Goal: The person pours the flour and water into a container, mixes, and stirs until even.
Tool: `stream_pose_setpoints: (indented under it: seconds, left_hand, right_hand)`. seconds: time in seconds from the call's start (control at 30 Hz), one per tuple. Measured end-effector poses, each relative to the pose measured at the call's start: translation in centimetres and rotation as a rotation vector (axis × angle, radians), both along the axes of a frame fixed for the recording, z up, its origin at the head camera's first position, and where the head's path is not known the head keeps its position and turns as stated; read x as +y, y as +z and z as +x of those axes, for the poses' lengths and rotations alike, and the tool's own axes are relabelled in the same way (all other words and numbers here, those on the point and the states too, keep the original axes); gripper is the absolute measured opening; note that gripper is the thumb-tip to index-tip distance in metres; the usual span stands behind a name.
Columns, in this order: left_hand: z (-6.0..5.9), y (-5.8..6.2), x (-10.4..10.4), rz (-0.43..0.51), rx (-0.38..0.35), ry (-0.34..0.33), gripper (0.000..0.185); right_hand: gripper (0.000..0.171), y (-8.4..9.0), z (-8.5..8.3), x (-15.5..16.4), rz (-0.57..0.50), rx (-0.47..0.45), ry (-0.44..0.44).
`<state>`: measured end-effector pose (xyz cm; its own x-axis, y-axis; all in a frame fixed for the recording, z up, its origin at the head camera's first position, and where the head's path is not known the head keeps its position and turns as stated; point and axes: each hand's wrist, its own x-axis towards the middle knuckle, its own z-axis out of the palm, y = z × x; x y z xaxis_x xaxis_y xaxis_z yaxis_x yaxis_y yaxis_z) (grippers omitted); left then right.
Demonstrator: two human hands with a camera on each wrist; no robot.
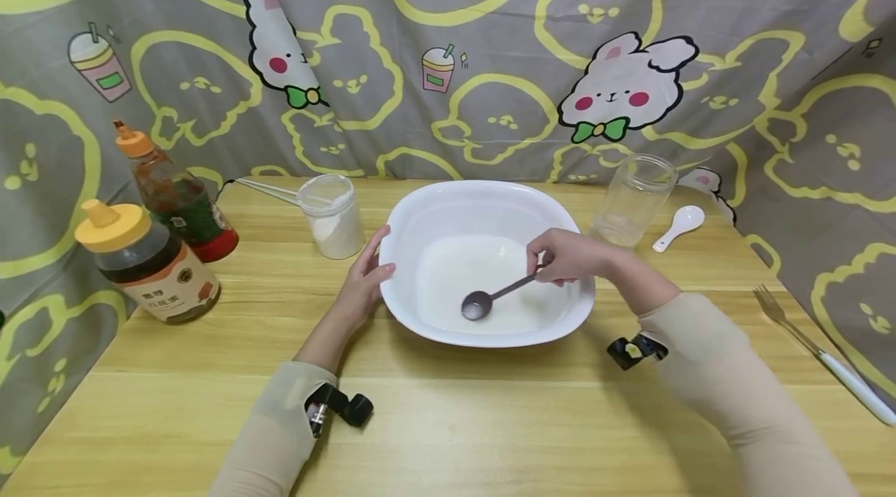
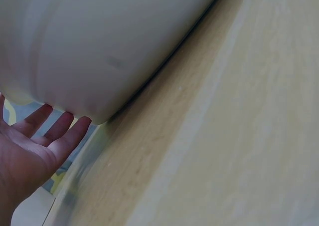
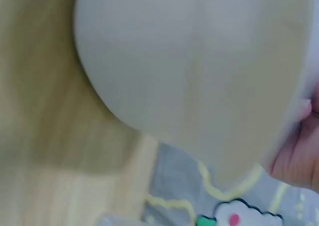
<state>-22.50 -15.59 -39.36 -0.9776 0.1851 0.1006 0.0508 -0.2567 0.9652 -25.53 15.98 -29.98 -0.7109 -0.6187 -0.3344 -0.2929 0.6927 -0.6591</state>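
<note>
A white oval basin [image 1: 484,339] stands on the wooden table with milky white liquid [image 1: 448,271] inside. At its left side my left hand [image 1: 358,288] touches the rim with the thumb; in the left wrist view, extended fingertips rest against the outer wall. Over the basin's right part, my right hand [image 1: 570,256] pinches the handle of a dark round-bowled spoon [image 1: 477,306]. The spoon's bowl is at the liquid, holding a little of it. In the right wrist view the basin's wall [image 3: 189,76] hides the spoon and most of the fingers.
Left of the basin are a jar of white powder [image 1: 338,229], a honey bottle [image 1: 157,271] and a red sauce bottle [image 1: 183,201]. Toward the right are a glass jar [image 1: 633,201], a white spoon [image 1: 680,226] and a fork [image 1: 819,349]. A patterned curtain [image 1: 483,38] hangs behind.
</note>
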Motion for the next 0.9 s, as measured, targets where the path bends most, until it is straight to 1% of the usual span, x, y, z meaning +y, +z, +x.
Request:
stream_pose_setpoints:
  seconds: [0.1,0.17,0.27,0.4,0.5,0.6,0.7,0.8,0.9]
  left_hand:
    - [0.0,0.0,0.0,0.000,0.005,-0.002,0.063]
    - [0.0,0.0,0.0,-0.001,0.006,-0.004,0.063]
    - [0.1,0.0,0.0,0.001,0.008,-0.008,0.063]
    - [0.1,0.0,0.0,0.002,0.011,-0.014,0.064]
    - [0.1,0.0,0.0,0.003,0.014,-0.012,0.065]
    - [0.1,0.0,0.0,-0.002,0.016,-0.009,0.065]
    - [0.1,0.0,0.0,-0.004,0.016,-0.009,0.064]
    - [0.1,0.0,0.0,0.000,0.020,-0.009,0.065]
    - [0.1,0.0,0.0,-0.004,0.022,-0.009,0.065]
  right_hand:
    - [0.012,1.4,0.2,1.2,0.081,0.080,0.019]
    - [0.013,2.1,0.2,1.9,0.142,0.141,0.000]
    - [0.013,2.7,-0.2,2.6,0.211,0.236,-0.058]
    - [0.011,2.3,-1.0,2.6,0.236,0.311,-0.141]
    - [0.010,1.4,-1.7,1.8,0.212,0.359,-0.197]
    - [0.008,0.2,-2.4,0.6,0.143,0.349,-0.240]
    - [0.007,-1.0,-2.9,-0.8,0.073,0.300,-0.241]
    - [0.007,-2.0,-3.1,-2.0,0.011,0.236,-0.214]
    - [0.009,-2.4,-2.8,-2.9,-0.041,0.144,-0.172]
